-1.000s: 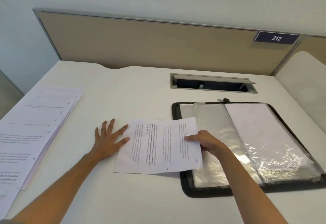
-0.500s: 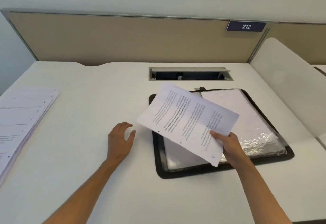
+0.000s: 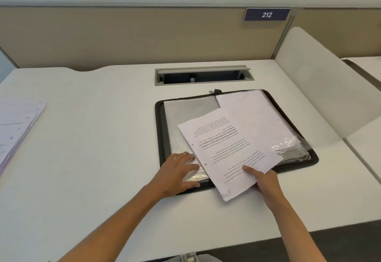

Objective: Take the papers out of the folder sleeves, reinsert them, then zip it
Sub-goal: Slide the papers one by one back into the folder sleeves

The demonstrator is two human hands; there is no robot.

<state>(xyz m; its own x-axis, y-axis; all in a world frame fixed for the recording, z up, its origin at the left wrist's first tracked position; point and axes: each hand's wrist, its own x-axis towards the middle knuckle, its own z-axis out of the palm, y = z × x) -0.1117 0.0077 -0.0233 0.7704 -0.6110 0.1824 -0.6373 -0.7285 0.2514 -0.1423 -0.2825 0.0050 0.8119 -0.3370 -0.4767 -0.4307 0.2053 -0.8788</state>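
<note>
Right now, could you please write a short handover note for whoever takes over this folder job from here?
Left hand: open, fingers resting flat on the clear sleeve at the near-left of the open folder.
Right hand: pinches the near corner of one printed sheet, tilted over the folder's middle.
Paper stack: lies at the desk's left edge.
Done: sheets are out; this one is not yet inside a sleeve.
Left: slide this sheet into the sleeve, reinsert the stack, close the folder and zip it. The zipper pull sits at the far edge.
</note>
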